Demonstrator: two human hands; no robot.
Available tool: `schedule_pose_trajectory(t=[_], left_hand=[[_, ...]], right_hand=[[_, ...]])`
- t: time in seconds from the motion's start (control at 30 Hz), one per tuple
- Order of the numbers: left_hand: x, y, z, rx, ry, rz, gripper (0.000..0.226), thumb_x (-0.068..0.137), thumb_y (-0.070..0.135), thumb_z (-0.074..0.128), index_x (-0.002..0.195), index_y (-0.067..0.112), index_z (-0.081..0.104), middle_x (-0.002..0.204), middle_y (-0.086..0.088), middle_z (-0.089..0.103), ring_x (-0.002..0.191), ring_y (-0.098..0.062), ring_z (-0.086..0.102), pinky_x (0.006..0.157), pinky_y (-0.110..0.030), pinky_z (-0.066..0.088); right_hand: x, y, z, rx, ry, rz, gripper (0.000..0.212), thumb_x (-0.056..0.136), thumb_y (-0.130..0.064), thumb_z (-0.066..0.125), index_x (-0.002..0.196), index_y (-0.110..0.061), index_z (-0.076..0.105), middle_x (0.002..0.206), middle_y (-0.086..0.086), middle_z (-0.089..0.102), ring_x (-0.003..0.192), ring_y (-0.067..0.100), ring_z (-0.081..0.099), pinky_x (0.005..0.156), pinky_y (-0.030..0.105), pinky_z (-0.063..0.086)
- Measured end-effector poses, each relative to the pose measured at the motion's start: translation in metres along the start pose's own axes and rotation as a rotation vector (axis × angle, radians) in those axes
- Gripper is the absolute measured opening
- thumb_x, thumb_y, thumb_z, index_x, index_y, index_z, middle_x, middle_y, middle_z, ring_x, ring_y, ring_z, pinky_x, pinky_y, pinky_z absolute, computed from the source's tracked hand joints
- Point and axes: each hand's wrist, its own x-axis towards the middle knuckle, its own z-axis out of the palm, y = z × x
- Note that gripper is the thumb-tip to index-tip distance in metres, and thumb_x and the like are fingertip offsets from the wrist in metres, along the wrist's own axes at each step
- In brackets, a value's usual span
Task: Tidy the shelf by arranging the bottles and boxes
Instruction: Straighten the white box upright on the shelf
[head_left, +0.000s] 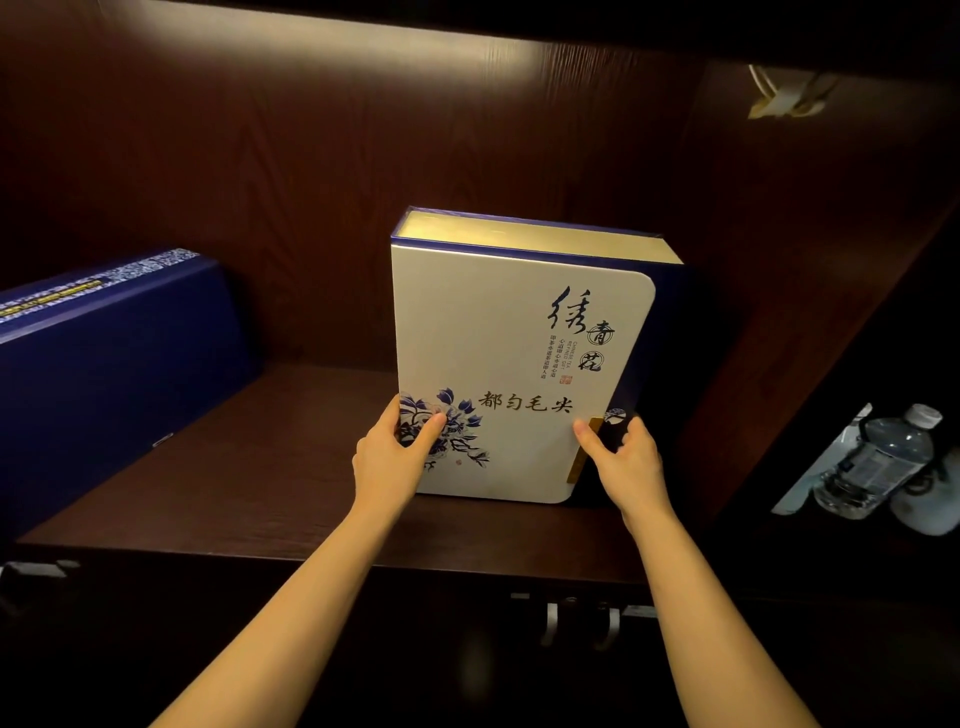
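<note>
Tea box: the white-fronted box (519, 364), with a blue flower print and blue sides, stands on end toward the right of the shelf (234, 478), front facing the camera. I cannot tell whether its base already rests fully on the board.
Left hand: the left hand (389, 457) grips the lower left edge, thumb on the flower print and fingers wrapped behind.
Right hand: the right hand (623, 462) grips the lower right edge by the gold clasp, thumb on the front and fingers curled round the blue side.
Step in hand: probably seating and squaring the box.
Doing it well: keep both grips low and even, ease the base flat, and turn the front parallel to the back panel (311, 182). Let go only once the box stands without leaning. It is tall and narrow, so it could tip forward if let go while tilted.
Neighbour: a dark blue box (114, 364) sits at the left, well apart, with bare board between the two.
Shelf: dark wood grain, lit from above, closed on the right by a side wall (779, 260).
Room: a water bottle (872, 462) lies in a dim compartment beyond that wall, and pale handles (576, 623) show below the shelf's front edge.
</note>
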Motion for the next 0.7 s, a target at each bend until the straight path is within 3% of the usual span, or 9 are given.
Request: schedule_pose_trajectory(t=[0.1, 0.23, 0.37, 0.43, 0.53, 0.7], left_hand=[[0.001, -0.002, -0.001, -0.035, -0.035, -0.004, 0.061, 0.084, 0.069, 0.059, 0.136, 0.037, 0.056, 0.118, 0.018, 0.071, 0.113, -0.010, 0.064, 0.096, -0.042, 0.052], [0.001, 0.000, -0.007, -0.100, -0.066, -0.016, 0.074, 0.082, 0.066, 0.066, 0.146, 0.033, 0.047, 0.140, 0.004, 0.061, 0.133, -0.014, 0.052, 0.109, -0.044, 0.045], [-0.004, 0.009, -0.015, -0.156, -0.038, 0.021, 0.076, 0.084, 0.057, 0.070, 0.149, 0.026, 0.045, 0.143, 0.003, 0.058, 0.134, -0.012, 0.051, 0.112, -0.037, 0.042], [-0.008, 0.012, -0.021, -0.171, -0.020, 0.041, 0.080, 0.084, 0.055, 0.071, 0.152, 0.024, 0.041, 0.145, 0.002, 0.056, 0.133, -0.013, 0.052, 0.112, -0.036, 0.042], [-0.016, 0.014, -0.032, -0.178, -0.012, 0.067, 0.086, 0.083, 0.058, 0.070, 0.154, 0.024, 0.037, 0.151, 0.000, 0.050, 0.135, -0.013, 0.049, 0.112, -0.034, 0.041], [-0.026, 0.021, -0.043, -0.190, 0.011, 0.096, 0.088, 0.081, 0.062, 0.068, 0.154, 0.023, 0.038, 0.150, 0.002, 0.051, 0.134, -0.011, 0.050, 0.110, -0.034, 0.042]], right_hand=[[0.001, -0.001, -0.003, -0.007, -0.021, 0.011, 0.034, 0.080, -0.054, 0.079, 0.097, -0.036, 0.056, 0.106, -0.016, 0.064, 0.104, 0.010, 0.061, 0.091, 0.036, 0.053], [-0.002, -0.004, -0.006, -0.004, -0.022, 0.012, 0.038, 0.078, -0.054, 0.080, 0.100, -0.039, 0.053, 0.102, -0.029, 0.052, 0.096, -0.002, 0.052, 0.087, 0.030, 0.045], [-0.011, -0.010, -0.014, -0.005, -0.009, -0.023, 0.058, 0.081, -0.049, 0.080, 0.129, -0.036, 0.050, 0.107, -0.037, 0.047, 0.096, -0.008, 0.050, 0.089, 0.026, 0.041], [-0.017, -0.016, -0.020, 0.007, 0.001, -0.029, 0.080, 0.083, -0.044, 0.080, 0.150, -0.028, 0.040, 0.123, -0.025, 0.052, 0.112, 0.001, 0.052, 0.098, 0.030, 0.043], [-0.030, -0.023, -0.032, 0.019, 0.012, -0.049, 0.092, 0.084, -0.037, 0.081, 0.158, -0.022, 0.029, 0.156, 0.005, 0.043, 0.140, 0.021, 0.044, 0.115, 0.043, 0.039], [-0.056, -0.034, -0.049, 0.044, 0.010, -0.125, 0.093, 0.083, -0.040, 0.079, 0.159, -0.023, 0.027, 0.161, 0.004, 0.038, 0.144, 0.017, 0.041, 0.118, 0.041, 0.036]])
